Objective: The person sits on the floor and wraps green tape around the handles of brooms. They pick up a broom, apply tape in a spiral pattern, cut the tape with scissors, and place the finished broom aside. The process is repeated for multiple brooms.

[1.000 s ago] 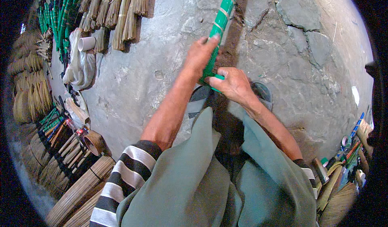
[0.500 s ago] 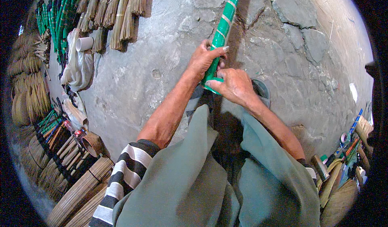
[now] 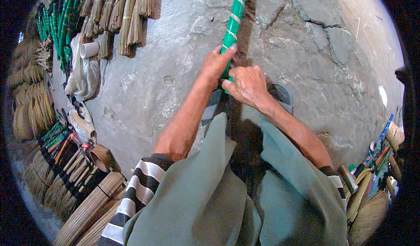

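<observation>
I see left hand (image 3: 215, 65) closed round green-wrapped pole (image 3: 233, 26), presumably steadying it; right hand (image 3: 249, 86), fingers bent, at near end (grip hidden, can't tell).

I take this for a workshop. I see straw bundles (image 3: 129, 22), green poles (image 3: 62, 20) and sticks (image 3: 92, 205) massed beside a rough, cracked floor (image 3: 315, 128).

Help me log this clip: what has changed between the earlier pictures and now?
Since half a second ago, the green banded pole has swung leftward at its far end. The right grip, at the pole's near end, has shifted slightly left and forward. Nothing has visibly been let go. The left grip stays around the pole, and the straw bundles lie as before.
</observation>
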Action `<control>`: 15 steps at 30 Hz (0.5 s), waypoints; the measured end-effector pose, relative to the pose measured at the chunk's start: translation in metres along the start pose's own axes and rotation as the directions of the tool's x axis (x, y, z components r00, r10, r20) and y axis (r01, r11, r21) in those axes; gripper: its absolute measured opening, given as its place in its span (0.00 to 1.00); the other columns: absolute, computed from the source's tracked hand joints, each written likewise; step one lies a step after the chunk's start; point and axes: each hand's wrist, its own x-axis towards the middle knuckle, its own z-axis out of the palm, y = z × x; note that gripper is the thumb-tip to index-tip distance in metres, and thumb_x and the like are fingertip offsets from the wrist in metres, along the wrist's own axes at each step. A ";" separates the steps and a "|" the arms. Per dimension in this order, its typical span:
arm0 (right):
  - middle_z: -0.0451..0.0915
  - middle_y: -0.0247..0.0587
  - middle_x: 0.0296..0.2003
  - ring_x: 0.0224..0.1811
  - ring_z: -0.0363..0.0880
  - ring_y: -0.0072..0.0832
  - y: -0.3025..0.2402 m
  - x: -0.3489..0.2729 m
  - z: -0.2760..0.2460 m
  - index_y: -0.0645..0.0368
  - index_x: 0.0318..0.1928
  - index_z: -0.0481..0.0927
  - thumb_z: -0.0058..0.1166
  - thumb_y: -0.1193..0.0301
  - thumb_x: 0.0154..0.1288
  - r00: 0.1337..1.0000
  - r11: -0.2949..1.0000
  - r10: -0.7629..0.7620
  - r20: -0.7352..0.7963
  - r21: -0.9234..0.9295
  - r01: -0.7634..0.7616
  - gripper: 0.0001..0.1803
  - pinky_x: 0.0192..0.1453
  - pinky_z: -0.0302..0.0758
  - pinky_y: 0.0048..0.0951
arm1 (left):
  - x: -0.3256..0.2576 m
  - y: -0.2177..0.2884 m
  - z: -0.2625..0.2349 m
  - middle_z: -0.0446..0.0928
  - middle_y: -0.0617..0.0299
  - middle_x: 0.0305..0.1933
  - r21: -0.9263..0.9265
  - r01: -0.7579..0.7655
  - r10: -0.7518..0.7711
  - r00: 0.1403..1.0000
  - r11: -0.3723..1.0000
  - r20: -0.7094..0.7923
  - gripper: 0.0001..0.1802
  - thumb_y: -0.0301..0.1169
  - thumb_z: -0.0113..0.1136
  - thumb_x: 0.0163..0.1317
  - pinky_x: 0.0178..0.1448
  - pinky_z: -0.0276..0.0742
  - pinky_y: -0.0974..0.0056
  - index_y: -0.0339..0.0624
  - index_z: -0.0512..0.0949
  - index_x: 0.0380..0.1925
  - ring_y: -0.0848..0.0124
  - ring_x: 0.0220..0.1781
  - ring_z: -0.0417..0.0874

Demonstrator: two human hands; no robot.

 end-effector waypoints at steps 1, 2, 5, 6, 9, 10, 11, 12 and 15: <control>0.82 0.58 0.23 0.29 0.83 0.58 0.002 0.001 0.008 0.62 0.23 0.80 0.64 0.56 0.61 0.999 1.000 0.019 0.044 -0.003 -0.019 0.21 0.39 0.73 0.55 | -0.003 -0.002 0.000 0.82 0.61 0.32 0.039 -0.052 0.054 0.997 0.998 -0.056 0.23 0.50 0.70 0.68 0.32 0.76 0.61 0.42 0.81 0.45 0.72 0.29 0.81; 0.82 0.58 0.23 0.29 0.83 0.58 0.002 0.001 0.015 0.62 0.23 0.81 0.64 0.57 0.60 0.999 1.000 0.004 0.032 0.016 -0.005 0.20 0.39 0.72 0.55 | -0.005 -0.003 0.000 0.81 0.63 0.32 0.096 -0.055 0.065 0.993 0.994 -0.103 0.23 0.51 0.71 0.66 0.31 0.74 0.62 0.43 0.81 0.43 0.73 0.29 0.80; 0.84 0.54 0.24 0.30 0.84 0.55 0.001 -0.015 0.023 0.60 0.27 0.84 0.66 0.55 0.61 0.999 0.983 0.033 0.015 0.179 -0.035 0.19 0.43 0.71 0.53 | -0.012 -0.005 -0.002 0.79 0.67 0.27 0.136 -0.007 0.021 0.995 0.991 -0.100 0.21 0.49 0.77 0.61 0.30 0.73 0.63 0.46 0.81 0.38 0.75 0.26 0.78; 0.84 0.53 0.25 0.31 0.85 0.55 0.000 -0.022 0.021 0.59 0.29 0.85 0.67 0.54 0.62 0.999 0.974 0.033 -0.006 0.223 -0.031 0.20 0.43 0.71 0.53 | -0.013 -0.005 -0.002 0.79 0.68 0.27 0.109 0.018 -0.009 0.997 0.994 -0.079 0.20 0.47 0.78 0.61 0.30 0.72 0.63 0.46 0.81 0.37 0.75 0.26 0.77; 0.86 0.52 0.28 0.32 0.85 0.54 0.001 -0.031 0.011 0.58 0.36 0.89 0.69 0.50 0.63 0.996 0.990 0.041 0.080 0.131 -0.051 0.21 0.43 0.71 0.54 | -0.011 -0.007 -0.001 0.79 0.68 0.27 -0.011 0.068 -0.068 0.997 0.998 0.047 0.19 0.44 0.79 0.59 0.29 0.73 0.64 0.46 0.80 0.35 0.76 0.26 0.77; 0.87 0.52 0.29 0.32 0.86 0.54 0.002 -0.031 0.008 0.57 0.38 0.90 0.69 0.49 0.63 0.997 0.996 -0.013 0.075 0.090 0.006 0.22 0.42 0.72 0.55 | -0.010 -0.009 0.000 0.79 0.68 0.27 -0.056 0.100 -0.094 0.990 0.993 0.105 0.18 0.43 0.80 0.59 0.29 0.73 0.64 0.46 0.80 0.35 0.76 0.26 0.77; 0.88 0.50 0.30 0.34 0.87 0.52 0.003 -0.028 0.005 0.56 0.38 0.90 0.69 0.48 0.63 0.992 0.992 0.069 0.109 0.096 -0.079 0.23 0.44 0.72 0.53 | -0.009 -0.011 0.001 0.78 0.67 0.27 -0.100 0.102 -0.090 0.989 0.990 0.117 0.17 0.41 0.79 0.59 0.29 0.72 0.64 0.46 0.79 0.34 0.75 0.26 0.77; 0.88 0.49 0.31 0.36 0.88 0.49 0.003 -0.026 0.003 0.56 0.38 0.91 0.69 0.46 0.63 0.992 0.986 0.096 0.083 0.127 -0.106 0.23 0.47 0.72 0.52 | -0.009 -0.013 0.002 0.78 0.66 0.27 -0.140 0.119 -0.099 0.985 0.983 0.142 0.16 0.39 0.78 0.60 0.30 0.72 0.65 0.46 0.78 0.34 0.75 0.26 0.77; 0.88 0.48 0.31 0.38 0.89 0.48 0.006 -0.018 0.003 0.55 0.33 0.89 0.67 0.43 0.63 0.982 0.972 0.157 0.105 0.162 -0.173 0.26 0.48 0.72 0.51 | -0.010 -0.019 0.002 0.77 0.66 0.28 -0.232 0.149 -0.109 0.978 0.961 0.175 0.15 0.36 0.77 0.60 0.31 0.71 0.66 0.46 0.78 0.34 0.75 0.26 0.76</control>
